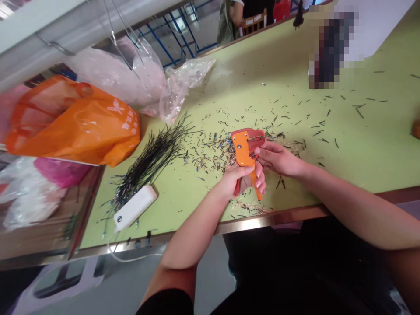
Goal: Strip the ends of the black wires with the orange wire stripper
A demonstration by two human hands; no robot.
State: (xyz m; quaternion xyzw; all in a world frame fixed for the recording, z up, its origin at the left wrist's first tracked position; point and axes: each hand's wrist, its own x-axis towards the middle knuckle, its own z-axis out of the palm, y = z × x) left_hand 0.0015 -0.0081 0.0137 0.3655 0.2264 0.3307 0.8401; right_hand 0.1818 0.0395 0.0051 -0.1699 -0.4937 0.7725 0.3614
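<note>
- Under way, by judgement: many cuts done, from dense dark offcuts (215, 162) around centre.
- Remaining: impossible to count; bundle of black wires (152, 159) at nine o'clock, finished or waiting unclear.
- Orange-and-red hand tool (243, 151) at clock centre, gripped in left hand (233, 177), fingers wrapped about the handles.
- Right hand (275, 158) toward four o'clock, fingertips pinched beside the tool's head; anything between too small to tell.
- Green tabletop (361, 153), metal-edged, littered toward two.
- White power bank (136, 208) at eight, against the bundle.
- Orange bag (78, 127) beyond nine; clear plastic bags (144, 81) at ten.
- Room: blue metal frames (182, 34) at eleven; another person (236, 14) at twelve.
</note>
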